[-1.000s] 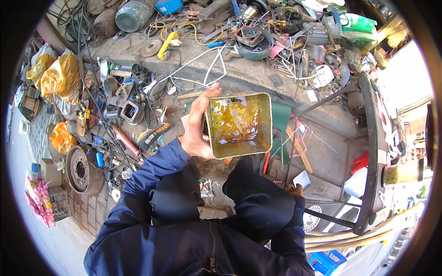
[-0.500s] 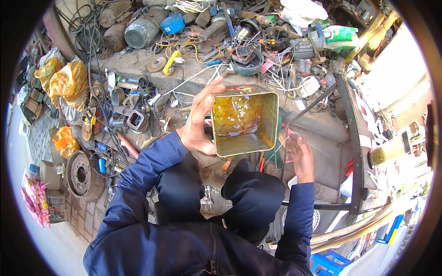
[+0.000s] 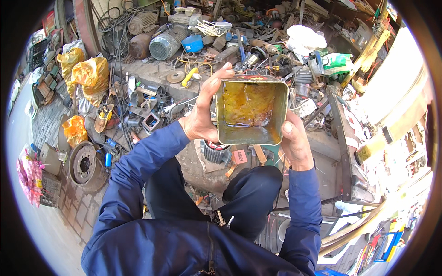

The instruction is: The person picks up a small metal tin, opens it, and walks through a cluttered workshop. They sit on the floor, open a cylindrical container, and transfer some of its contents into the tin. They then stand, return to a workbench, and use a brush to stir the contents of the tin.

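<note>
Between my two hands is a square metal tin (image 3: 275, 112), its open top facing me. Yellow-brown, wet-looking residue covers much of the inside, with shiny patches of reflected light. My left hand (image 3: 201, 110) is wrapped around the left side, thumb near the lower corner and fingers up toward the far corner. On the opposite side, my right hand (image 3: 297, 143) grips the wall with its thumb up near the rim; its other fingers are largely hidden. Below the tin, a ribbed motor part (image 3: 215, 153) lies beside a small reddish block (image 3: 239, 157).
Past the tin, a ledge carries heaped scrap, including a grey electric motor (image 3: 166, 45), a blue tub (image 3: 192, 43) and a yellow-handled tool (image 3: 189, 77). To the left are orange plastic bags (image 3: 91, 79) and a wheel rim (image 3: 84, 162). A metal frame (image 3: 346, 152) stands at right.
My right hand has come in from beside the tin and now holds its right side. The tin sits slightly higher and farther right in view; the light flecks inside look different.
</note>
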Demonstrator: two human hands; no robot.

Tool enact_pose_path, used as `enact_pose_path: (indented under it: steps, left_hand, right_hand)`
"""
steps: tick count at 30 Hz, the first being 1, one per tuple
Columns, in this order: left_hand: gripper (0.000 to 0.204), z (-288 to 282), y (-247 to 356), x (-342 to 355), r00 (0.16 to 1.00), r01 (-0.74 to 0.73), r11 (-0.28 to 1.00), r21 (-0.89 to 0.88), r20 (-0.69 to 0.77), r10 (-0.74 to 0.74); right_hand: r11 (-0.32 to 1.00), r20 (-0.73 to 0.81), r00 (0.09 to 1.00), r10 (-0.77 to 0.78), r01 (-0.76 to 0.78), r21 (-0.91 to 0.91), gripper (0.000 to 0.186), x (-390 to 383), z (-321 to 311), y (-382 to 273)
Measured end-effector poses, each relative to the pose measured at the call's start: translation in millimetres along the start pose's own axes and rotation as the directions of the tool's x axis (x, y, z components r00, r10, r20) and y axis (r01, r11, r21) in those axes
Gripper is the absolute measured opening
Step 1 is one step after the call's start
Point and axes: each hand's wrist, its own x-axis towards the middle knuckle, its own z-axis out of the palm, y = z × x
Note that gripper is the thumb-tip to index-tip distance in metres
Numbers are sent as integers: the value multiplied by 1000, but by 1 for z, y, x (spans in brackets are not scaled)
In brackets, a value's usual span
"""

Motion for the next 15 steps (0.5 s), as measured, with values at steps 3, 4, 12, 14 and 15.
enact_pose_path:
  steps: [3, 4, 12, 14, 15]
  left_hand:
    - [143, 4, 8, -11, 994, 60, 997, 48, -89, -55]
    - [144, 5, 9, -15, 990, 88, 996, 31, -111, -84]
    - [149, 16, -5, -59, 888, 354, 903, -243, -215, -406]
    - [147, 23, -3, -76, 808, 427, 802, -418, -221, -545]
    - [146, 25, -4, -85, 775, 477, 776, -413, -219, -593]
  right_hand:
    - [998, -50, 998, 26, -29, -62, 101, 4, 10, -13]
    - [995, -61, 998, 35, -41, -93, 99, 7, 13, -16]
    - [938, -223, 943, 246, -289, -190, 73, 42, 35, -15]
    - [904, -282, 915, 287, -356, -236, 67, 54, 35, -8]
    - [881, -287, 899, 329, -402, -249, 67, 60, 34, -3]
